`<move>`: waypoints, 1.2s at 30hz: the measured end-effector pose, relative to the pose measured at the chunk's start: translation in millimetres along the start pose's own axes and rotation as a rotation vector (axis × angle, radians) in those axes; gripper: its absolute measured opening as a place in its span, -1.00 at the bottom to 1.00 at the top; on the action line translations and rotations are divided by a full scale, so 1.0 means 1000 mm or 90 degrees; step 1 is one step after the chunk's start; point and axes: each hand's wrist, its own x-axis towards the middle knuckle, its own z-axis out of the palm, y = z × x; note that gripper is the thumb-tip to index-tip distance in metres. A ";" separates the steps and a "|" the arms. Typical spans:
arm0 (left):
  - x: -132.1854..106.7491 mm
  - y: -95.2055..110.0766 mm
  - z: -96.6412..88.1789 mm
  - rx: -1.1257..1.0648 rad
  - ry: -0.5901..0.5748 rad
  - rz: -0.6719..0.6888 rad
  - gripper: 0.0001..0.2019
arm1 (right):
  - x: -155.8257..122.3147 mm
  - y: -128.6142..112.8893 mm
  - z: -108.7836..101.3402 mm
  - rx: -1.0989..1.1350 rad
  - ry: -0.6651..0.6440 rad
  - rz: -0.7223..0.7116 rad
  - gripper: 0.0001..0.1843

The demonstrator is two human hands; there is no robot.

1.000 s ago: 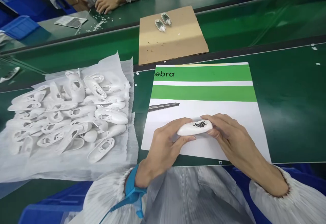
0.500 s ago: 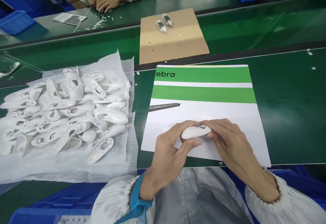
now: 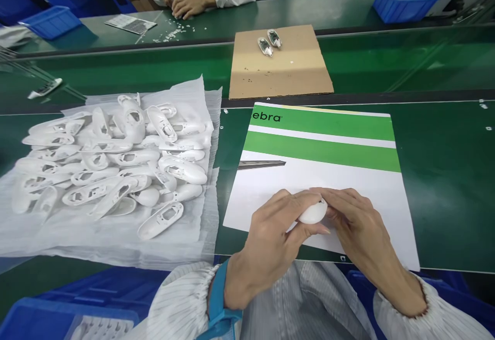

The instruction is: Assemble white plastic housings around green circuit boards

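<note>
Green worktop (image 3: 444,190) spreads around a printed sheet (image 3: 328,172) marked with two green bands. Over the near part of the sheet, a smooth white shell (image 3: 312,214) is held between two bare hands. The left hand (image 3: 284,229) closes around it, fingers across the top and thumb underneath, with only a small gap filled by the shell; a blue band (image 3: 219,291) circles that wrist. The right hand (image 3: 356,221) has its fingers drawn in on the shell's right side, pinching it, though the contact is partly hidden. To the left of the sheet, many white housings (image 3: 131,158) lie heaped on white wrapping (image 3: 116,244). Just beyond the sheet sits a cardboard piece (image 3: 282,79) bearing two small open casings (image 3: 266,47). Farther beyond the sheet and to its left, a co-worker's hands (image 3: 187,7) rest near scattered white bits (image 3: 172,34); a blue basket (image 3: 404,9) stands beyond it to the right.
</note>
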 end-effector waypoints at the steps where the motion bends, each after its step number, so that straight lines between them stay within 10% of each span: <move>1: 0.000 -0.002 -0.001 0.013 -0.002 0.012 -0.58 | 0.000 0.000 0.000 -0.003 -0.003 0.001 -0.61; 10: 0.008 -0.025 -0.060 0.308 -0.295 0.123 -0.63 | 0.009 -0.013 0.012 -0.077 0.004 -0.058 -0.69; 19: 0.055 -0.048 0.000 0.358 -0.239 0.136 -0.68 | 0.003 -0.017 0.037 0.006 0.104 -0.080 -0.67; 36: 0.053 -0.055 -0.002 0.240 -0.200 0.005 -0.71 | 0.006 -0.024 0.044 0.039 0.130 -0.005 -0.69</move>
